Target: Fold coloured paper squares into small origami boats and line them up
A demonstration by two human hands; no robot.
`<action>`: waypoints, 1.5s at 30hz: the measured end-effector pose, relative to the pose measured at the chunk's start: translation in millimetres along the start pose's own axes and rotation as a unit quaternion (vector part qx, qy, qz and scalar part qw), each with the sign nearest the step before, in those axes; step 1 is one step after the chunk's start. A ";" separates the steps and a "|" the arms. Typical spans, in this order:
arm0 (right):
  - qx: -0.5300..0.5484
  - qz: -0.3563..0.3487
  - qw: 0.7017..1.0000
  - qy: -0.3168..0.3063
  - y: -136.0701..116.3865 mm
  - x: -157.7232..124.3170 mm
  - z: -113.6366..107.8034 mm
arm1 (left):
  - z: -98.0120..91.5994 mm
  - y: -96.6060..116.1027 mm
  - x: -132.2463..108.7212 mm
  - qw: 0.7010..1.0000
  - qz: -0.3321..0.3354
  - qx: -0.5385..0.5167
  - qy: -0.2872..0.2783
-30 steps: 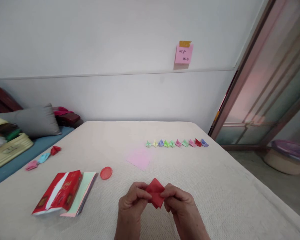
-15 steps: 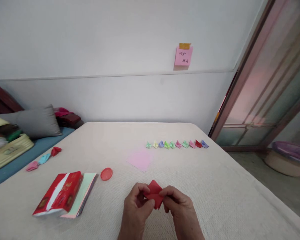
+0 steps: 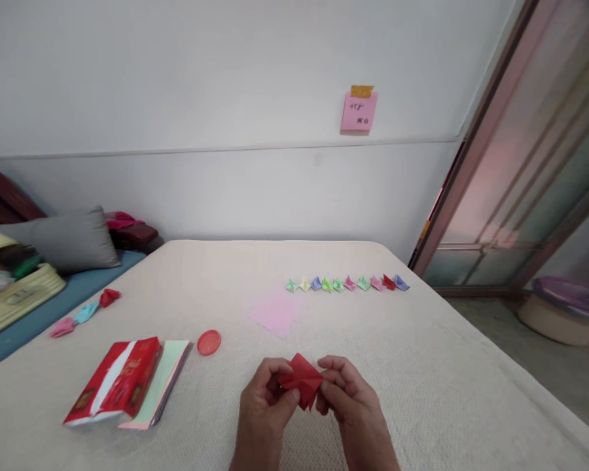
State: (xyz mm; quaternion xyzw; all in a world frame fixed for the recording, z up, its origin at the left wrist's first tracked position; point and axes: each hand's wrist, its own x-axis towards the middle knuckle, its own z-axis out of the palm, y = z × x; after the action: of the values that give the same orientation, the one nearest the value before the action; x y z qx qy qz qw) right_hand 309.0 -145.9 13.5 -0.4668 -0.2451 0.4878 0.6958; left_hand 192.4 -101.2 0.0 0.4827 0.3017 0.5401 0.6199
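A small piece of folded red paper (image 3: 302, 377) is held above the cloth-covered table, between both hands. My left hand (image 3: 267, 405) pinches its left side between thumb and fingers. On the right side, my right hand (image 3: 351, 405) grips the paper's corner with the thumb and a finger, other fingers curled behind. The paper has a pointed top, pointed sides and flaps hanging at the bottom. Beyond it lies a flat pink sheet (image 3: 275, 314). A red round lid (image 3: 209, 342) rests to the left of the hands.
A row of several small folded paper pieces (image 3: 338, 284) stands toward the back right. A red packet (image 3: 115, 379) lies on stacked coloured sheets (image 3: 164, 376) at left. Folded pink, blue and red pieces (image 3: 86, 312) sit near the left edge of the table (image 3: 226, 261).
The red paper's side points have spread wider, its lower flaps parting more. My right hand's fingers have shifted and lifted slightly; my left hand has moved a little left.
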 end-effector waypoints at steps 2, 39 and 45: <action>0.005 0.004 1.000 0.002 -0.4 -0.2 0.9 | -1.1 1.4 0.3 0.999 0.030 0.024 -0.011; -0.041 0.048 0.997 -0.035 12.2 1.5 -2.2 | 1.8 2.8 -3.5 0.999 -0.028 0.010 0.027; -0.034 0.049 0.998 -0.031 14.4 -0.3 -2.7 | -4.7 2.1 0.5 0.996 -0.087 -0.025 0.009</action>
State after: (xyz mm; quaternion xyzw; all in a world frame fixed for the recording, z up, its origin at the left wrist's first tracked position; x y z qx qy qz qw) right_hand 304.6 -146.0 -0.4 -0.4857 -0.2601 0.5269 0.6472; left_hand 187.5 -99.6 0.3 0.4343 0.3342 0.4957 0.6738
